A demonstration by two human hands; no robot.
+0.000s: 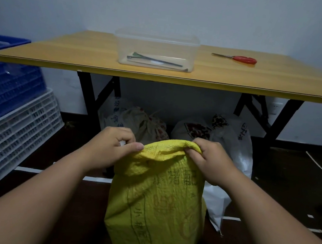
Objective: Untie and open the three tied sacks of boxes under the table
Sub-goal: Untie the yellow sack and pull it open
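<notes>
- While you crouch in front of the surface (95, 58), your left hand (111, 146) pinches the left side of the yellow sack (159, 202) at its gathered top edge, thumb pressed on the fabric and fingers curled.
- Your right hand (210, 159) grips the right side of that same top edge, fingers curled round a bunched fold of the weave.
- You have the yellow sack standing upright on the floor between your forearms, in front of the surface rather than under it.
- Behind it, under the surface, you can see a beige sack (145, 124) with its neck gathered, and to the right a white sack (232, 142) that reaches down to the floor beside the yellow one.
- On the surface stands a clear plastic tub (156, 49) holding what look like dark cable ties (155, 60).
- Red-handled scissors (241, 59) lie to the tub's right, well apart.
- At your left, a blue crate (2, 83) sits on stacked white crates (14, 135).
</notes>
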